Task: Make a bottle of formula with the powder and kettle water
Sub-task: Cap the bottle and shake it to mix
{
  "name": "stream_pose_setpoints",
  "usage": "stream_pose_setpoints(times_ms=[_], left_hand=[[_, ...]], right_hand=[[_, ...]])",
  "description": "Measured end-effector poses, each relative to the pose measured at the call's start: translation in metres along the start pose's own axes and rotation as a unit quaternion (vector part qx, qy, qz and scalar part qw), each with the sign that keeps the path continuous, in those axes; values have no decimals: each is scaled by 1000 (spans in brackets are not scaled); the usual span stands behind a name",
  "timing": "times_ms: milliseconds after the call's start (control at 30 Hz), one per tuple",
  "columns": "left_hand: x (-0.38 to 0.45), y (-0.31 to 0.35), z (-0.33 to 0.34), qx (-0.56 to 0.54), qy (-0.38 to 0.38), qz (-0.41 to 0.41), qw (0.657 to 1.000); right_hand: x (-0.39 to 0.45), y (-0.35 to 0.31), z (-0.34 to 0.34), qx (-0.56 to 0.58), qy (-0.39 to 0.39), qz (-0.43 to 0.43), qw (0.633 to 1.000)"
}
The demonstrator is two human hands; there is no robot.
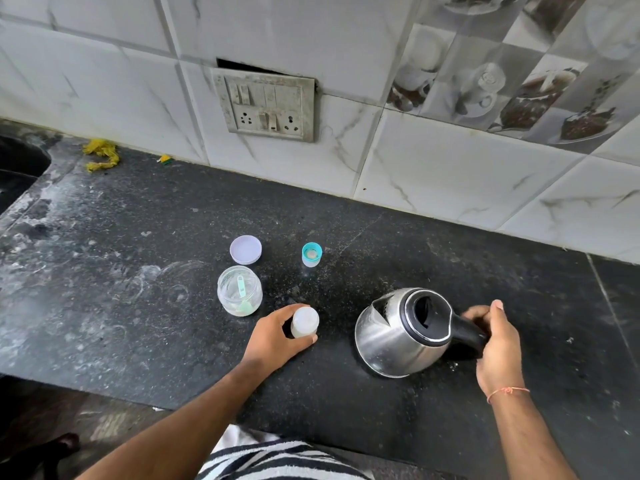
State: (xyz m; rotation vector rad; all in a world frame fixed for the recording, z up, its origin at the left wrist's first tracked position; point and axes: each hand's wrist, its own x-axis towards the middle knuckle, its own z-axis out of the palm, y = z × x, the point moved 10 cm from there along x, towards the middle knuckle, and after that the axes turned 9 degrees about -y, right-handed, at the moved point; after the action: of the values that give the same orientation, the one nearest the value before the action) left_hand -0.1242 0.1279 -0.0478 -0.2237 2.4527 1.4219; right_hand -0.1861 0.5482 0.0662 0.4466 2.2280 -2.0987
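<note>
On the dark speckled counter [173, 220] the small translucent bottle [304, 321] stood upright and uncapped, and the left hand [277, 336] grasped it, thumb on the near side and fingers curled round the far side, so that the bottle's lower part was hidden behind the hand. Well to its right sat the steel kettle [391, 336], its black lid ring open to the camera and its spout turned toward the bottle. The right hand [495, 344] was wrapped round the kettle's black handle [467, 332], fingers folded over the top and thumb raised; a thin orange thread [507, 392] circled that wrist. The kettle's base rested on the counter, leaning little if at all. Just behind the bottle stood a clear jar [239, 291] with a pale green scoop [241, 289] inside, the scoop's bowl low in the jar; whether powder lay at the bottom was hard to make out. Beyond the jar lay its lilac lid [245, 249], and to the right of that a teal-ringed bottle cap [311, 254]. No brand, label or writing could be read on any of these. On the tiled wall a grimy switch plate [268, 105] hung, and yellow scraps [102, 154] lay at the counter's far left, beside a sink [17, 168] cut off by the picture's edge.
</note>
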Motion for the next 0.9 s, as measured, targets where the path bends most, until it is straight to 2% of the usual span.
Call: stream_pose_setpoints(times_ms=[233,500,733,900], left_hand=[[2,3,-3,14,-14,6,1000],[4,1,-1,38,-47,15,998],[5,-2,-4,33,-61,23,997],[6,-6,-2,34,-70,30,997]], right_hand=[[0,-76,36,-127,-43,-77,988],[-14,-140,140,-193,-147,-161,957],[0,-126,239,-368,-226,-139,891],[26,-85,299,-511,-260,-94,814]])
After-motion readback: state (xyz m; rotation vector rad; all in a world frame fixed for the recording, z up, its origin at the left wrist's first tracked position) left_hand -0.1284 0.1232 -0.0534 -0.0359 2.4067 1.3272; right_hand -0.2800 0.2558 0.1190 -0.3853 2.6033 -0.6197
